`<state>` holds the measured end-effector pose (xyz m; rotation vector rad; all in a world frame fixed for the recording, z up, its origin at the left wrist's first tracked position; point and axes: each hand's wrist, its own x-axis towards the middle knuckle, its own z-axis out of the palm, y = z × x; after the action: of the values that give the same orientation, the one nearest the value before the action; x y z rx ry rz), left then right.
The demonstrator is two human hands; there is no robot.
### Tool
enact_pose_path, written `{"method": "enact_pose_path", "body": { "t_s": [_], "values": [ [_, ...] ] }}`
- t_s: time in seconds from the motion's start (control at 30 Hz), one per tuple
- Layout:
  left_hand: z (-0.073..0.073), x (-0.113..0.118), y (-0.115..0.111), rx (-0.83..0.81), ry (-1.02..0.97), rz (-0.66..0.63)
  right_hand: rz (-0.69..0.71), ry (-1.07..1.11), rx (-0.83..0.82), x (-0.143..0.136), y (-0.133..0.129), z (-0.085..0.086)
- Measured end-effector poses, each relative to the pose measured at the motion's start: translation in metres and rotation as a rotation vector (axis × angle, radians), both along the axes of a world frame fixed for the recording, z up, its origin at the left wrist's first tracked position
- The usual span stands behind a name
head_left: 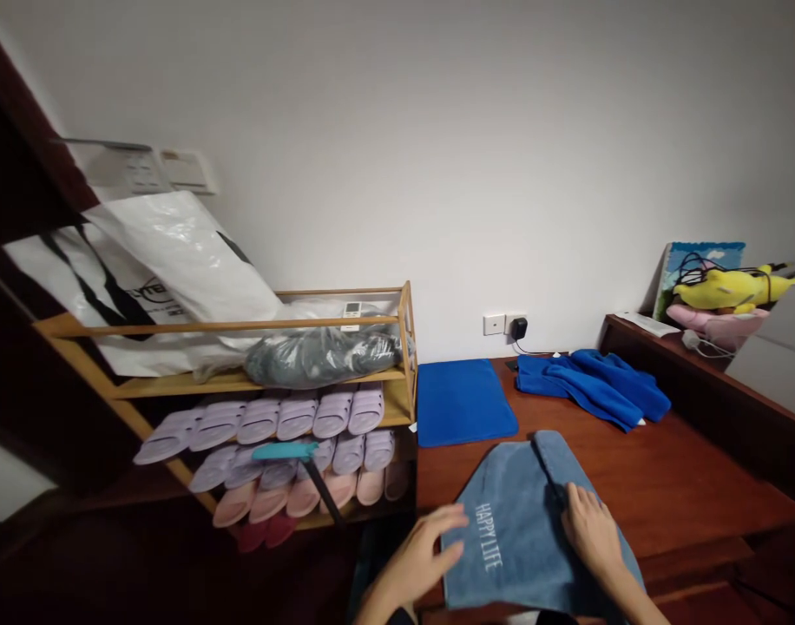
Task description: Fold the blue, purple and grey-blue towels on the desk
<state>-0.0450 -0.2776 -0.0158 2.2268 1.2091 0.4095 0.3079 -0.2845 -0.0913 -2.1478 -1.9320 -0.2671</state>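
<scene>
A grey-blue cloth [521,521], shaped like an apron and printed "HAPPY LIFE", lies partly folded at the front of the wooden table. On its right part, a strip is turned over along a dark crease. My right hand [589,525] rests there with fingers bent together on the edge of that strip; the fingertips are partly hidden. At the cloth's left edge is my left hand [427,555], thumb and fingers apart, holding nothing. Whether its fingertips touch the cloth I cannot tell.
Behind lie a flat folded blue cloth [466,401] and a crumpled blue cloth [593,382] on the table [684,486]. A wooden rack [407,347] with slippers and bags stands left. A raised ledge [697,369] with a yellow plush toy [723,288] borders the right.
</scene>
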Motion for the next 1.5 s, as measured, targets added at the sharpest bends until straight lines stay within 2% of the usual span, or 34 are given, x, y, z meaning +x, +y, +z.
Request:
{"method": "enact_pose_path", "body": {
  "t_s": [0.1, 0.17, 0.23, 0.33, 0.43, 0.53, 0.6, 0.67, 0.73, 0.87, 0.93, 1.0, 1.13, 1.2, 1.27, 1.33, 1.4, 1.5],
  "values": [
    [-0.002, 0.041, 0.032, 0.013, 0.091, 0.314, 0.007, 0.310, 0.056, 0.008, 0.006, -0.007],
    [-0.011, 0.070, 0.051, -0.012, 0.105, 0.359, -0.040, 0.630, 0.079, 0.024, 0.009, -0.009],
    [-0.019, 0.092, 0.065, -0.054, 0.097, 0.378, -0.106, 0.855, 0.096, 0.043, 0.010, -0.007],
    [-0.024, 0.108, 0.076, -0.146, 0.056, 0.411, -0.163, 0.923, 0.101, 0.070, 0.009, 0.001],
    [-0.025, 0.099, 0.083, -0.218, -0.052, 0.430, -0.187, 0.905, 0.071, 0.091, 0.011, 0.011],
    [-0.024, 0.073, 0.091, -0.308, -0.211, 0.421, -0.192, 0.815, 0.040, 0.099, 0.015, 0.018],
    [-0.024, 0.051, 0.096, -0.415, -0.321, 0.397, -0.181, 0.722, 0.022, 0.093, 0.017, 0.021],
    [-0.025, 0.030, 0.100, -0.533, -0.416, 0.375, -0.156, 0.617, 0.023, 0.073, 0.017, 0.022],
    [-0.025, 0.013, 0.101, -0.621, -0.490, 0.365, -0.107, 0.529, 0.044, 0.040, 0.016, 0.024],
    [-0.021, -0.006, 0.097, -0.662, -0.551, 0.372, 0.093, 0.160, 0.056, -0.037, 0.012, 0.023],
    [-0.015, -0.015, 0.098, -0.629, -0.538, 0.368, 0.141, -0.003, 0.045, -0.060, 0.010, 0.017],
    [-0.008, -0.028, 0.103, -0.560, -0.505, 0.361, 0.166, -0.017, 0.042, -0.064, 0.010, 0.009],
    [0.004, -0.057, 0.117, -0.354, -0.383, 0.394, 0.246, 0.184, 0.034, -0.030, 0.009, -0.006],
    [0.003, -0.059, 0.115, -0.241, -0.312, 0.432, 0.267, 0.319, 0.010, -0.012, 0.008, -0.010],
    [-0.005, -0.045, 0.103, -0.131, -0.265, 0.455, 0.305, 0.417, -0.037, -0.002, 0.007, -0.013],
    [-0.018, -0.019, 0.084, -0.012, -0.206, 0.416, 0.339, 0.470, -0.091, 0.001, 0.006, -0.015],
    [-0.034, 0.010, 0.063, 0.191, 0.045, 0.235, 0.347, 0.500, -0.131, 0.005, 0.006, -0.017],
    [-0.053, 0.039, 0.042, 0.254, 0.255, 0.106, 0.334, 0.534, -0.146, 0.024, 0.009, -0.014]
  ]
}}
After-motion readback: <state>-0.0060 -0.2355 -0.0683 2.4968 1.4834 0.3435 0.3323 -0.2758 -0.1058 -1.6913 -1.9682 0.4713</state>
